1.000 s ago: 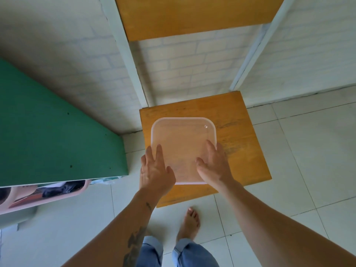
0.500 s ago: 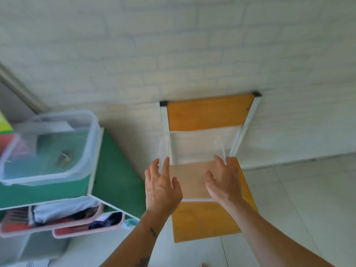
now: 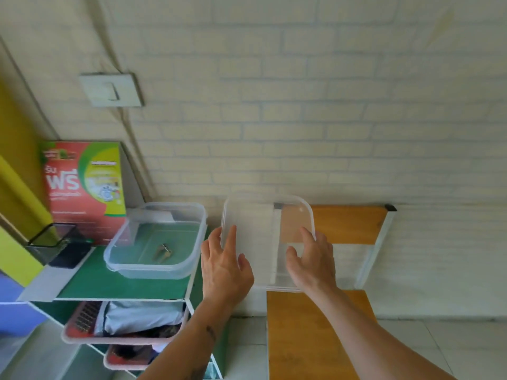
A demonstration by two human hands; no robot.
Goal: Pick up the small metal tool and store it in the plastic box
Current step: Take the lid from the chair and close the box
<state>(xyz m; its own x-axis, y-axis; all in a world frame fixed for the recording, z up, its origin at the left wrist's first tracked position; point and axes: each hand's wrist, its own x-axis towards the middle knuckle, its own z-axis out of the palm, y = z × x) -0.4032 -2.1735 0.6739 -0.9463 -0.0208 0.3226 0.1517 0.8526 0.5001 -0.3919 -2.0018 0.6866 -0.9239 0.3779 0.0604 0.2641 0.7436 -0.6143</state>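
A clear plastic box (image 3: 120, 259) stands open on the green shelf top (image 3: 90, 281) at the left. The small metal tool (image 3: 162, 252) lies inside it on the bottom. I hold the box's translucent lid (image 3: 263, 242) in the air to the right of the box, above the chair. My left hand (image 3: 223, 266) grips the lid's left edge and my right hand (image 3: 312, 260) grips its right edge. The lid is tilted toward me.
A wooden chair (image 3: 310, 338) with white legs stands against the brick wall at the right. A red and green carton (image 3: 82, 187) and a black mesh holder (image 3: 55, 244) sit behind the box. Pink baskets (image 3: 82, 335) with cloth fill the shelves below.
Both hands lifted the lid off the chair seat and carried it up and left. My view swung up and left, bringing the shelf and the box with the tool into sight.
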